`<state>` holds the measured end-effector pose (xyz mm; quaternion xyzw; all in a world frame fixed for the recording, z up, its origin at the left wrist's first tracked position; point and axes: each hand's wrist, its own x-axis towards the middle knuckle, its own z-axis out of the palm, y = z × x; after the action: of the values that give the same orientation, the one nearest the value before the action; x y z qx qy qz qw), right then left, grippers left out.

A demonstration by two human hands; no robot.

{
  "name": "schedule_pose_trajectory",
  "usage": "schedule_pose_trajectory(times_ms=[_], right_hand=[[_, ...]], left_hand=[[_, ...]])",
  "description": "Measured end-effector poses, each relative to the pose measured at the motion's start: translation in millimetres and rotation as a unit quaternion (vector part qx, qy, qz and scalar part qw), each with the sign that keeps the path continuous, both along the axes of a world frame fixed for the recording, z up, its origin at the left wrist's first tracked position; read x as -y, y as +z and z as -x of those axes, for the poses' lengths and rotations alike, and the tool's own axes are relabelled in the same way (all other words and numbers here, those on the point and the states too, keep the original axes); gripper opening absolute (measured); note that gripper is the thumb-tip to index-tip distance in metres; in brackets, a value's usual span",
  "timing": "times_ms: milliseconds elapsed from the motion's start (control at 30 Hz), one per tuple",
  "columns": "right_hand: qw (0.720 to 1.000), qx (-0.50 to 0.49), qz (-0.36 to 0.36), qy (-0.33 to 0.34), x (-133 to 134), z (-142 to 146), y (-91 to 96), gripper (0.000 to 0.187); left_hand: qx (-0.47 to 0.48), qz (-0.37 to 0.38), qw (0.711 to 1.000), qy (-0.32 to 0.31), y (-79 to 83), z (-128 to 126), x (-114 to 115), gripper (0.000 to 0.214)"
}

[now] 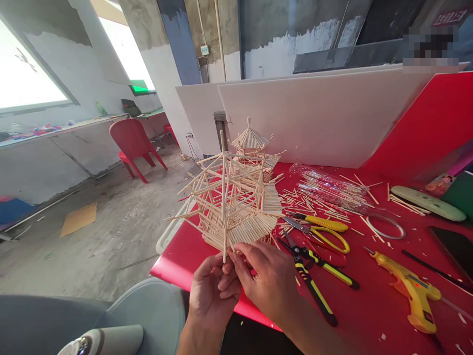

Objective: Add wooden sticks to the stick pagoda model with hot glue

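Note:
A pavilion-like model built of thin wooden sticks (223, 197) stands near the table's front left edge. Its upper part is an open frame, and rows of sticks fill one roof panel (271, 201). My left hand (210, 288) is closed around the low end of the model's near corner stick. Close beside it, my right hand (271, 276) pinches at a thin wooden stick (231, 242) along the roof edge; its fingertips partly hide what they grip. Behind stands a second stick tower (251, 138) with a pointed, finished roof.
On the red table (354, 310) lie black-yellow cutters (314, 276), yellow-handled scissors (328, 236), a yellow glue gun (410, 291), loose sticks and a plastic bag of sticks (328, 187). White boards (306, 118) lean behind. A grey bin (158, 305) stands at lower left, a red chair (133, 140) beyond.

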<state>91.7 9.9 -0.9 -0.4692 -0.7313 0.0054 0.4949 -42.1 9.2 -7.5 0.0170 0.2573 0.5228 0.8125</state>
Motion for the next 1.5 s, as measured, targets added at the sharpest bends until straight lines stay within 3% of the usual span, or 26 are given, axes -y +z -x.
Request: schedule_pose_trajectory(times_ms=[500, 700, 800, 867, 933, 1167, 1500], right_hand=[[0.999, 0.001, -0.043, -0.01, 0, 4, 0.0, 0.006], [0.999, -0.004, -0.052, -0.01, 0, 3, -0.6, 0.007], [0.998, -0.016, -0.052, -0.007, -1, 3, -0.3, 0.006], [0.998, -0.026, -0.052, -0.002, -1, 2, -0.5, 0.005], [0.998, -0.034, -0.051, 0.001, -2, 3, -1.1, 0.006], [0.998, -0.058, -0.037, 0.011, -4, 5, -4.1, 0.007], [0.996, -0.072, -0.039, 0.029, -6, 4, -10.6, 0.004]], left_hand=[[0.001, 0.023, 1.0, 0.006, 1.9, 0, 3, 0.011], [-0.108, 0.03, 0.993, 0.022, 4.0, -5, 4, 0.015], [-0.235, 0.003, 0.965, 0.117, 2.9, -4, 9, 0.019], [-0.323, -0.043, 0.925, 0.195, 3.7, 0, 10, 0.02], [-0.384, -0.082, 0.89, 0.233, 7.2, 6, 6, 0.022], [-0.419, -0.115, 0.877, 0.204, 23.1, 15, -13, 0.031], [-0.357, -0.092, 0.919, 0.138, 6.8, 10, 5, 0.019]])
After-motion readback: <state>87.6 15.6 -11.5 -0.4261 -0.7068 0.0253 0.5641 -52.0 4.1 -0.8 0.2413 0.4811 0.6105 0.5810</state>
